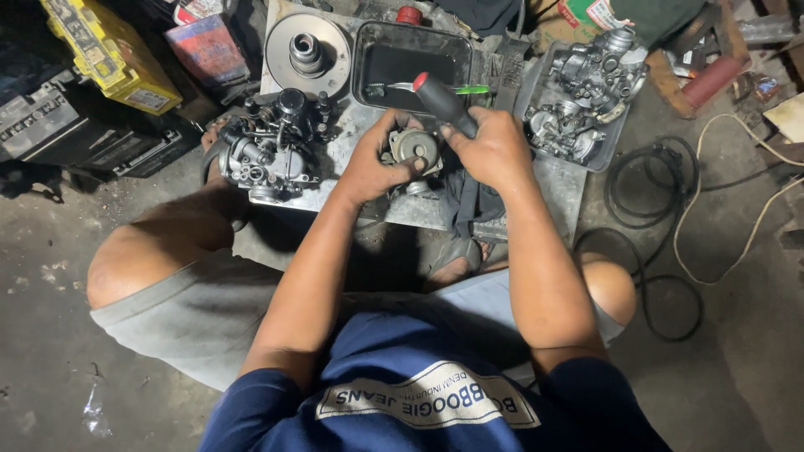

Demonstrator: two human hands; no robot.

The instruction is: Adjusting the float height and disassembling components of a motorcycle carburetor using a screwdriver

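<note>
— Screwdriver (445,105) tip: hidden behind the right hand (494,151).
— Small metal part (416,148): half covered by the left hand (373,167) (underside unseen). Yellow box (109,52): cut off at the top edge.

Far left, a yellow boxy container (107,48) sits tilted, with a pale rectangular label (149,99) on its near end. Just right of it leans a flat package (208,48), blue-purple with a red band along the top edge. Behind that, a small red-and-white pack (194,8) peeks in at the far edge. Over on the far right, a green-and-white printed packet (596,12) lies half hidden under dark cloth. Near, on the person's blue shirt, there's a white patch label (429,403).
</note>
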